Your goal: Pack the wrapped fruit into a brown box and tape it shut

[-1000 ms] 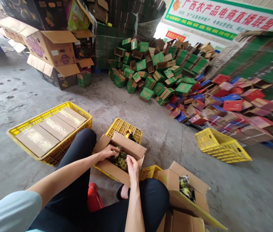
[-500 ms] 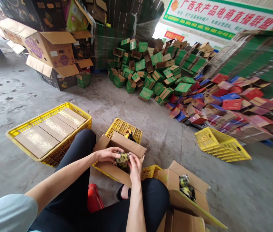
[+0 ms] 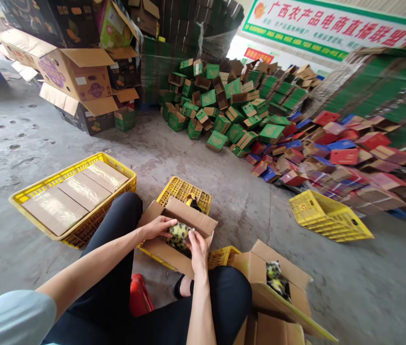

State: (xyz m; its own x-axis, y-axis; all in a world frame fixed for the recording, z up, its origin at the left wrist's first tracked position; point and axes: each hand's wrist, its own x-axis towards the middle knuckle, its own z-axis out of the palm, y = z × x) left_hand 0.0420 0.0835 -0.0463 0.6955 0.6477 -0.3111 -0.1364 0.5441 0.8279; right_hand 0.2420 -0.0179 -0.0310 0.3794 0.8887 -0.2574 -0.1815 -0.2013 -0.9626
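Observation:
Between my two hands is a yellow-green packet with dark spots [image 3: 179,232], wrapped in shiny clear film; I cannot make out what is inside. My left hand [image 3: 158,227] grips its left end, thumb on top. My right hand [image 3: 198,248] pinches the right end. The packet is over an open cardboard box [image 3: 169,253] between my knees, which sits on a yellow crate. More dark and yellow contents show below the packet inside the box, partly hidden by my hands.
Left, a yellow crate [image 3: 72,234] holds taped cartons [image 3: 82,190]. Beyond my box, a yellow-and-black tool [image 3: 193,201] lies on an upturned yellow crate [image 3: 177,188]. At right, an open carton [image 3: 256,269] holds similar packets [image 3: 277,277]; another yellow crate [image 3: 328,215] lies farther off. Behind are piled green boxes [image 3: 220,123].
The packet has risen slightly and turned so more of its spotted top shows. My right hand has shifted a little left and up; both hands stay on it.

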